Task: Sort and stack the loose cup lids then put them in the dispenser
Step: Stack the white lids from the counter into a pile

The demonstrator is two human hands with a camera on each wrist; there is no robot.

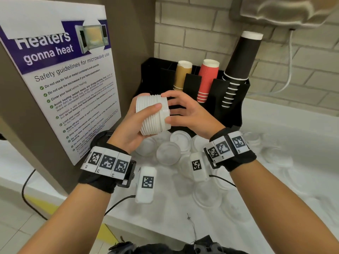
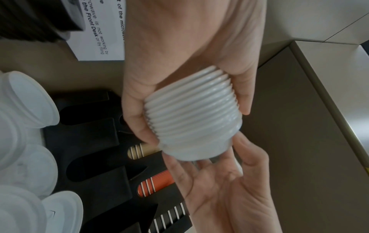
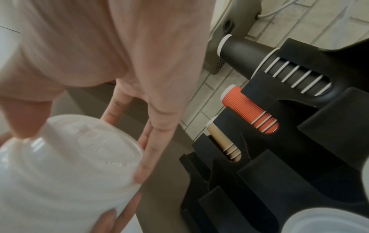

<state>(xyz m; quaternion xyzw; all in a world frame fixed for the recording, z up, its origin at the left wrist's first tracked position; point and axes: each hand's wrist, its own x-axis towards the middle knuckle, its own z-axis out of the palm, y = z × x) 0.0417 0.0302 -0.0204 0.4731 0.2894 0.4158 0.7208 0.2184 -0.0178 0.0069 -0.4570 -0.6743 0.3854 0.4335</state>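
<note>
A stack of several white cup lids [image 1: 153, 114] lies sideways in the air in front of the black dispenser [image 1: 233, 110]. My left hand [image 1: 150, 101] grips the stack round its ribbed side, thumb on top. My right hand [image 1: 167, 108] cups the stack's right end, with thumb and fingers on opposite edges of the end lid. The left wrist view shows the stack [image 2: 191, 116] between my left palm and my right hand [image 2: 219, 181]. The right wrist view has the end lid [image 3: 79, 157] with my right fingers [image 3: 147, 149] along its rim. Loose white lids [image 1: 168, 153] lie on the counter below.
The dispenser holds upside-down brown cups [image 1: 182, 74], red cups [image 1: 207, 77] and black cups [image 1: 240, 57]; its front slots [image 2: 89, 157] look dark. More clear lids [image 1: 271, 153] are scattered on the white counter. A cabinet side with a poster [image 1: 64, 79] stands close on the left.
</note>
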